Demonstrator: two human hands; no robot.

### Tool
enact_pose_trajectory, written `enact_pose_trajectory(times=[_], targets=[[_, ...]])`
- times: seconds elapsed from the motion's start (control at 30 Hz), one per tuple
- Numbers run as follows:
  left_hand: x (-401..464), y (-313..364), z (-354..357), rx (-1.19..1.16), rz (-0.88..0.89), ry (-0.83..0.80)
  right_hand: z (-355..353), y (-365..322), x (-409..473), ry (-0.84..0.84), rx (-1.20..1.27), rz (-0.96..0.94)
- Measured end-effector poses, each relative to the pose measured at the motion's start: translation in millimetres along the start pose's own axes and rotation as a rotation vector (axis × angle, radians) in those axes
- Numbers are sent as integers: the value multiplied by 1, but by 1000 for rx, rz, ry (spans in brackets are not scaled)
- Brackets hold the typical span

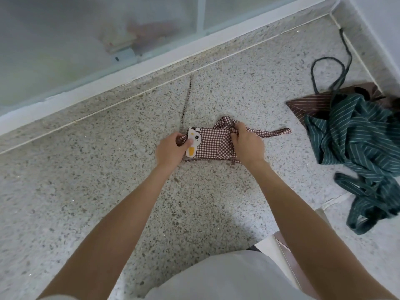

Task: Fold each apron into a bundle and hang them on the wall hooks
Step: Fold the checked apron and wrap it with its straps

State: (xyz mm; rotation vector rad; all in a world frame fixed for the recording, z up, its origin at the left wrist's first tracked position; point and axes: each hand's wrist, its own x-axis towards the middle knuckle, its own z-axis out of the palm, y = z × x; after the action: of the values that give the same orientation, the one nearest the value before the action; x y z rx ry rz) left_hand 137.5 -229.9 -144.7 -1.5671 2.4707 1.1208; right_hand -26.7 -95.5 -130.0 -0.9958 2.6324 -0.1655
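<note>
Looking down from head height at a speckled stone floor (pixel 108 191), where a person's two bare arms reach forward to a small folded checked apron (pixel 213 144). The apron, in brown and white checks, lies flat on the floor as a compact rectangle between the two hands.

The left hand (pixel 171 149) grips the apron's left end, its fingers curled over the edge and the thumb lying across a white cartoon patch (pixel 193 142) with an orange shape at the bottom (the patch looks like a small animal face). The right hand (pixel 246 146) holds the right end, fingers curled into a bunched knot of fabric there. A flat strap (pixel 275 132) sticks out to the right past that hand, and a thin checked tie (pixel 186 100) runs away from the left end toward the wall.

Well apart to the right lies a loose heap: a dark green striped apron (pixel 355 139) on top of a brown striped apron (pixel 307 103), with a dark cord loop (pixel 329 68) trailing toward the corner.

A frosted glass panel (pixel 86 35) in a white frame runs along the top.
</note>
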Motion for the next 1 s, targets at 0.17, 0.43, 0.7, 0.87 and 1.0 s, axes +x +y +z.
enact_pose_trajectory(times=[0.17, 0.43, 0.7, 0.87, 1.0], targets=[[-2, -7, -14, -88, -6, 18, 3, 5, -10, -36, -20, -14], [-28, -50, -58, -343, -24, -173, 24, 26, -67, 39, 119, -41], [-50, -46, -57, 83, 288, 74, 23, 27, -94, -4, 121, 38], [-90, -23, -16, -34, 228, -25, 25, 17, -110, -194, 174, -36], [-110, -29, 8, -176, 54, -35, 21, 14, -129, -72, 126, -84]])
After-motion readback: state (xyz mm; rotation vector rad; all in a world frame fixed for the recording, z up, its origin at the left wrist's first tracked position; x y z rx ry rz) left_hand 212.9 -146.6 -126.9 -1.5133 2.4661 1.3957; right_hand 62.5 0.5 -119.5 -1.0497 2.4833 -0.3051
